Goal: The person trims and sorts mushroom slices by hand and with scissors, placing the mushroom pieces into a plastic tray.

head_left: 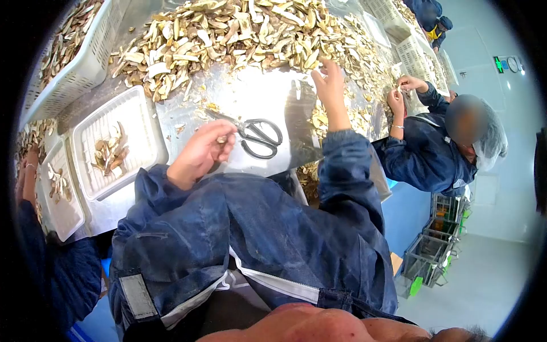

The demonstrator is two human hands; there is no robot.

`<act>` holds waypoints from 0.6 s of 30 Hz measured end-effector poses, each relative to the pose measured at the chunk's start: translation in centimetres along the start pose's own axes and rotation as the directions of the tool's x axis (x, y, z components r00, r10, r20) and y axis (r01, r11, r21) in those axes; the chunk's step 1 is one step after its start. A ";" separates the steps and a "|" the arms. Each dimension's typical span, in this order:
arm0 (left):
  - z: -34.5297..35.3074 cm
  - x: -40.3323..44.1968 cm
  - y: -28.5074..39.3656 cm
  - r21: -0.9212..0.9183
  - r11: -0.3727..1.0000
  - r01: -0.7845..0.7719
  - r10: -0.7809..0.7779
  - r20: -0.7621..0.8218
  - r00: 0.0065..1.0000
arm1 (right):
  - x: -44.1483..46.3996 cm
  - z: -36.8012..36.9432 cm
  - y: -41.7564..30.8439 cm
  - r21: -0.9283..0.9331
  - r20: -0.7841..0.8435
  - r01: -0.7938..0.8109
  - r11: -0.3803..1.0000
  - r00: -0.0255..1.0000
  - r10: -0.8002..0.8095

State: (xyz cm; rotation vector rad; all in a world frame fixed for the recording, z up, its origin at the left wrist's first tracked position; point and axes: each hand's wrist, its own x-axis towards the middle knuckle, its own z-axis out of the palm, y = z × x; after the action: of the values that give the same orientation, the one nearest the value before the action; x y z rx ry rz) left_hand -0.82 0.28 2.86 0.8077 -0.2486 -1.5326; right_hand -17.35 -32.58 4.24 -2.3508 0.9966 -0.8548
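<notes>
A large heap of dried mushroom slices (pixel 239 40) covers the far part of the metal table. My right hand (pixel 330 88) reaches to the heap's near edge with thumb and fingers apart, nothing visible in it. Closer to me, my left hand (pixel 208 142) is closed with its fingers curled together. Whatever it may hold is too small and hidden to make out. Black-handled scissors (pixel 250 132) lie on the table just right of that hand, their blades partly beside and behind its fingers.
At left, a white tray (pixel 152 134) holds a few mushroom slices, with a smaller tray (pixel 75 214) beside it. A white crate (pixel 94 57) of slices stands behind. Co-workers are on both sides; one at right (pixel 427 142) handles a slice. Racks (pixel 430 251) stand beyond.
</notes>
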 end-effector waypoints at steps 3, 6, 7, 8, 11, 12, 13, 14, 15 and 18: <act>0.3 1.0 0.1 0.019 0.999 0.031 -0.034 0.158 0.987 | 3.7 3.1 2.1 -0.114 0.012 -0.010 0.993 1.000 0.011; 0.0 1.0 -0.1 0.002 0.999 0.042 -0.042 0.188 0.981 | 4.8 5.4 1.6 -0.257 0.025 -0.080 0.963 0.996 0.090; -0.3 1.0 -0.2 0.017 0.999 0.045 -0.047 0.180 0.983 | 4.7 6.0 0.7 -0.214 0.030 -0.099 0.972 0.994 0.108; -0.3 0.9 -0.2 0.019 0.999 0.042 -0.044 0.179 0.983 | 4.5 6.6 0.0 -0.170 0.039 -0.120 0.978 0.991 0.128; -0.3 1.0 -0.1 0.014 0.999 0.039 -0.041 0.178 0.983 | 3.7 7.3 -2.8 -0.046 0.123 -0.083 0.995 0.989 0.088; -0.5 1.1 -0.2 0.005 0.999 0.047 -0.047 0.173 0.984 | 3.4 7.7 -3.6 0.009 0.137 -0.059 0.998 0.989 0.058; -0.6 1.1 -0.2 -0.004 0.998 0.055 -0.054 0.167 0.984 | 3.1 7.9 -5.0 0.041 0.171 -0.069 0.997 0.983 0.061; -0.6 1.1 -0.2 -0.004 0.999 0.052 -0.050 0.176 0.983 | 2.8 7.8 -6.3 0.065 0.204 -0.044 0.997 0.978 0.030; -0.7 1.2 -0.2 -0.004 0.999 0.047 -0.046 0.184 0.982 | 2.7 7.9 -7.3 0.080 0.217 -0.015 0.997 0.976 -0.003; -0.6 1.0 -0.1 -0.012 0.999 0.047 -0.044 0.176 0.983 | 2.8 7.6 -9.0 0.084 0.209 0.195 0.977 0.955 -0.209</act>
State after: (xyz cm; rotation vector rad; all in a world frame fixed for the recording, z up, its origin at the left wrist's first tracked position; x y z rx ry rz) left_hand -0.45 -0.48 2.06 0.6696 -0.3486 -1.6491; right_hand -6.29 -27.80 5.28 -2.4586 0.6405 -0.6707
